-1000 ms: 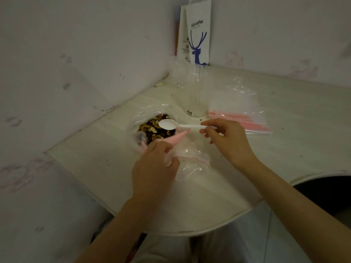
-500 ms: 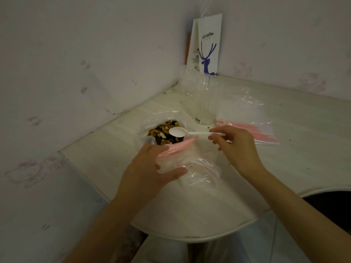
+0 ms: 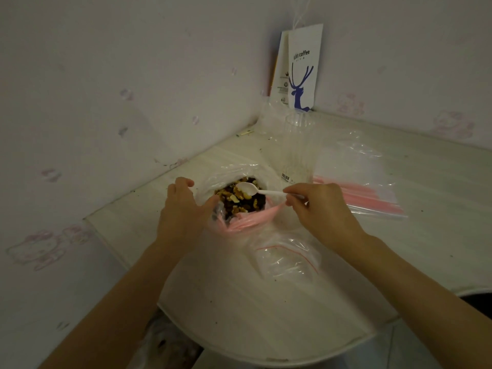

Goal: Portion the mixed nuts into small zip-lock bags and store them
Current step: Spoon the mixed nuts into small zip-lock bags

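Note:
A big clear bag of mixed nuts [image 3: 239, 199] stands open on the white table [image 3: 239, 302]. My left hand [image 3: 182, 211] cups the bag's left rim, with the thumb against the plastic and the fingers curled round the far side. My right hand [image 3: 323, 211] pinches the handle of a white plastic spoon [image 3: 249, 189], whose bowl lies on top of the nuts. A small zip-lock bag [image 3: 287, 258] with a pink zip strip leans against the near side of the nut bag, and neither hand holds it.
A stack of zip-lock bags with pink strips [image 3: 370, 199] lies to the right. A tall clear plastic cup [image 3: 300, 153] stands behind the nuts, and a white coffee paper bag [image 3: 302, 73] fills the corner. Walls close the left and back. The table's curved edge [image 3: 266, 359] is near me.
My left hand let go of the small bag's pink mouth and moved left to the nut bag's rim. The small bag dropped against the nut bag. The spoon sank onto the nuts.

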